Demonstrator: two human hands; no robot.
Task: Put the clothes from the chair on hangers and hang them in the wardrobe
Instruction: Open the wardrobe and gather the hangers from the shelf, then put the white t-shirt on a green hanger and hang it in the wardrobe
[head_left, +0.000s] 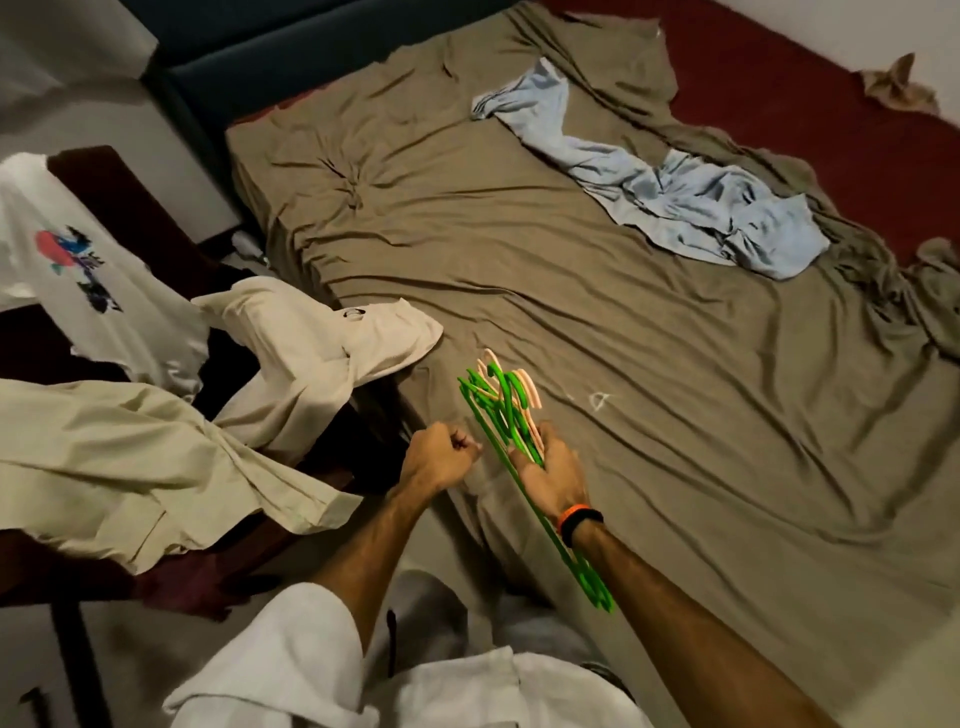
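Over the bed (519, 260) edge, the right hand (553, 467) grips a bunch of hangers (498, 410), green and peach; the left hand (441, 457) is curled beside them, seemingly holding nothing. The clothes (130, 457) lie draped on the chair (119, 187), left. Best to tease one hanger free by its hook without tangling the others.

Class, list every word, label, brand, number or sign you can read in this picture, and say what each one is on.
No readable text anywhere.
White T-shirt on the chair: a red, blue and black print, a picture, with no letters that can be made out.
Wristband on the right wrist: orange and black, no visible writing.
Hangers: plain, unmarked.
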